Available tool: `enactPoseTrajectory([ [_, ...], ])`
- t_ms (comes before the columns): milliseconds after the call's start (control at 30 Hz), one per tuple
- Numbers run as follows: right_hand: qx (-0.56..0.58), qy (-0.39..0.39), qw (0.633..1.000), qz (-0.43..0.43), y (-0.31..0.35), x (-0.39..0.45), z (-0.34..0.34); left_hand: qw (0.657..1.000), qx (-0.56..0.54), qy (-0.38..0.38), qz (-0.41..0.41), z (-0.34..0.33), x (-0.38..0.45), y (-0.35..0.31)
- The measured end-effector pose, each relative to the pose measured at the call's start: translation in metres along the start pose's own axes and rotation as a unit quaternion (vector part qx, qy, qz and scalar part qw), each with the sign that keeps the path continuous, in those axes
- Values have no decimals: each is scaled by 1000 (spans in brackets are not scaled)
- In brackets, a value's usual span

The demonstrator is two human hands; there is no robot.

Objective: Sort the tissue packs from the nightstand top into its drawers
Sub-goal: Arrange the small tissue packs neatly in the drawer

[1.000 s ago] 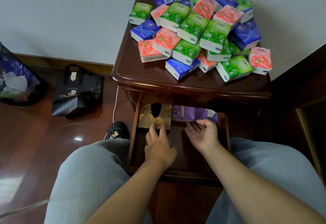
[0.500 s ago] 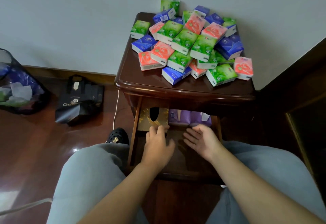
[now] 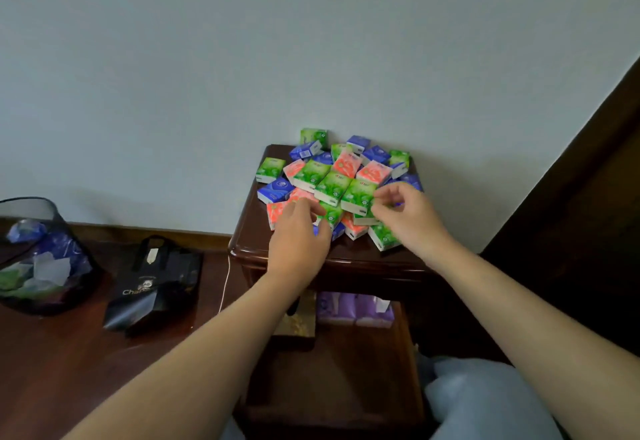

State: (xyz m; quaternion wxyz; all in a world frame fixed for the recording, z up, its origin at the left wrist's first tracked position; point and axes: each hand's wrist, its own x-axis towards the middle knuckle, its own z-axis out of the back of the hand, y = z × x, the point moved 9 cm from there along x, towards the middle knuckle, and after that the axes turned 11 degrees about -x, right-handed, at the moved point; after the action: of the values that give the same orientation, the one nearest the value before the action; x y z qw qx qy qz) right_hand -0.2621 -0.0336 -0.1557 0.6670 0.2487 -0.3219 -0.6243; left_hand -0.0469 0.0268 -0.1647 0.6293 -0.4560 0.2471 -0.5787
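The right hand [image 3: 412, 217] has its fingers [image 3: 382, 193] curled, pinching at a green pack [image 3: 358, 195]; whether they have hold of it I cannot tell. The left hand [image 3: 299, 235] reaches with loose, empty fingers over a pink pack [image 3: 277, 212]. The tissue packs [image 3: 332, 179] lie heaped on the nightstand [image 3: 249, 245]; tugging one may tumble neighbours past the open drawer [image 3: 346, 363].

green, red, blue tissue packs [image 3: 332, 186], dark-brown nightstand [image 3: 249, 249]
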Motion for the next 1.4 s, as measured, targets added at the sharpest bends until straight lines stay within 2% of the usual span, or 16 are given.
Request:
enactPoseTrajectory([
  [67, -106, 21, 993, 41, 13, 23, 1, 999, 40, 12, -6, 0, 17, -7],
  [167, -281, 120, 950, 65, 13, 39, -21, 990, 124, 63, -28, -12, 37, -13],
  [233, -327, 144, 931, 69, 11, 46, -31, 983, 156, 87, -32, -22, 48, -11],
  [333, -339, 140, 927, 74, 13, 55, -38, 978, 173, 116, -29, -39, 63, -6],
  [433, -327, 150, 931, 67, 9, 63, -44, 969, 207, 128, -34, -51, 77, 0],
  [533, -282, 151, 945, 64, 5, 67, -42, 969, 222, 104, -39, -54, 86, 7],
  [733, -222, 64, 970, 74, -3, 58, -8, 971, 230, 50, -45, -57, 93, 11],
  [1000, -179, 79, 977, 85, -11, 36, 10, 972, 233, -19, -31, -60, 83, -2],
  [1200, -152, 50, 984, 83, -2, 26, 31, 987, 114, -8, -110, -48, 59, -33],
  [1333, -92, 76, 992, 36, 4, 7, 29, 998, -29, -34, -36, -21, 28, -20],
  [1400, 2, 125, 992, 3, 4, -11, 14, 993, -107, -25, 38, -13, 7, -2],
])
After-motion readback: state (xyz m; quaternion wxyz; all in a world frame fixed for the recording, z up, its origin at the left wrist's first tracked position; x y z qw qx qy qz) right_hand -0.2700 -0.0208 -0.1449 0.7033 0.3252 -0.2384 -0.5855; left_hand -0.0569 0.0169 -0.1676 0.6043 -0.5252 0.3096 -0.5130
